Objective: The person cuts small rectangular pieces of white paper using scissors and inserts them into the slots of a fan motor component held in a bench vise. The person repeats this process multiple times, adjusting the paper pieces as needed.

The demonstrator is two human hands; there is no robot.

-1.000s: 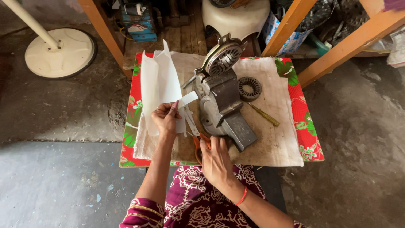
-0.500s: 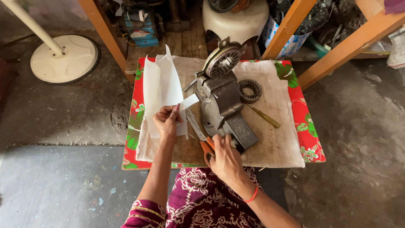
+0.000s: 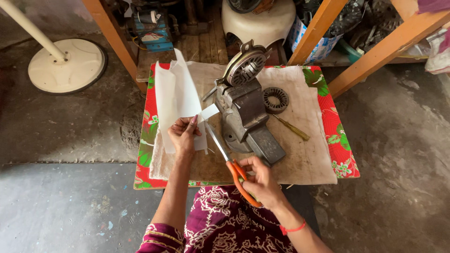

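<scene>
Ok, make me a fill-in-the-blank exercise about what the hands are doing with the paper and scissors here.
1. The left hand holds a sheet of white ____.
2. The right hand holds scissors whose handles are ____ in colour.
3. Beside the grey vise a yellow-handled ____ lies on the cloth.

Missing words: paper; orange; screwdriver
</scene>
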